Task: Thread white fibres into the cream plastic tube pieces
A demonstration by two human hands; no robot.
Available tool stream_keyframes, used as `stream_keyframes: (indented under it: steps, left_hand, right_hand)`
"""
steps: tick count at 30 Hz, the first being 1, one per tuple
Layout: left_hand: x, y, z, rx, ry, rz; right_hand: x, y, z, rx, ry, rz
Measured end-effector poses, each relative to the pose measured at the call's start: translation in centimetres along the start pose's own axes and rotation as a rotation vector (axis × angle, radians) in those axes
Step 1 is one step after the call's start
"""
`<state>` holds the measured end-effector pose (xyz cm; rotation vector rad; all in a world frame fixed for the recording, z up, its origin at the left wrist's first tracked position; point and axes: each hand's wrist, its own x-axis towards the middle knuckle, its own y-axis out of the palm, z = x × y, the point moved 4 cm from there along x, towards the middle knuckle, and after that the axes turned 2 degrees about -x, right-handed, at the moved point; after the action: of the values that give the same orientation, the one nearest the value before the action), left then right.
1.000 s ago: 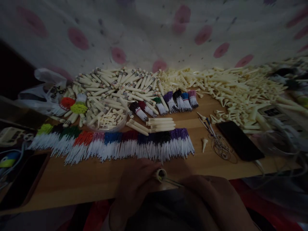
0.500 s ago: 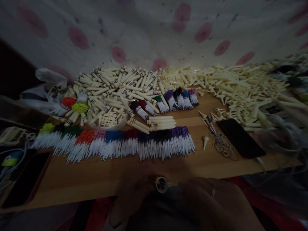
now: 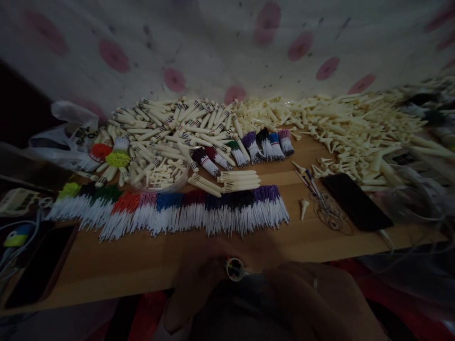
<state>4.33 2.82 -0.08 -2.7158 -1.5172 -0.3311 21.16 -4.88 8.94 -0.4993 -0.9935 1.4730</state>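
At the table's front edge my left hand [image 3: 197, 279] is closed around a cream pen barrel [image 3: 235, 269]. Its round open end faces up towards me, with dark and coloured pieces visible inside. My right hand [image 3: 316, 293], with a ring on one finger, is close by on the right, its fingers bent together towards the barrel. A thin pale tip shows between that hand and the barrel; in the dim light I cannot make out what it is. Ahead lies a long row of pen refills [image 3: 192, 215], white with coloured ends, sorted by colour.
Behind the row are finished-looking pens [image 3: 170, 123], a clear bowl of small cream parts [image 3: 165, 173] and bundled refills [image 3: 254, 144]. Loose cream barrels and tips [image 3: 355, 123] heap at the right. A black phone [image 3: 357, 201], rubber bands [image 3: 327, 210] and another phone [image 3: 40, 265] lie on the table.
The pen barrel in my left hand has shifted slightly up and left, and its open end has turned a little. My right hand has barely moved.
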Motion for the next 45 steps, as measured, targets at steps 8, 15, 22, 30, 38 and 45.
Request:
stream_keyframes:
  steps: [8,15,22,30,38,45]
  left_hand:
    - [0.3,0.5,-0.7,-0.088,0.037,0.002]
    - [0.5,0.5,0.1,-0.004,0.058,-0.005]
    - [0.8,0.7,0.5,-0.062,-0.021,-0.007]
    - [1.4,0.9,1.6,-0.08,-0.073,-0.001]
    - [1.9,1.7,2.0,-0.172,-0.133,-0.094]
    - [1.7,1.9,2.1,-0.147,-0.203,-0.188]
  right_hand:
    - [1.1,-0.1,0.2,-0.003,-0.011,-0.034]
    - [0.6,0.8,-0.5,-0.026,-0.051,-0.047]
    - [-3.1,0.2,-6.9,-0.032,0.536,-0.492]
    - [-5.0,1.0,-16.8,-0.24,0.812,-0.385]
    - [-2.5,2.2,-16.5,-0.203,0.611,-0.479]
    - [-1.8,1.6,-17.1,-0.254,0.704,-0.434]
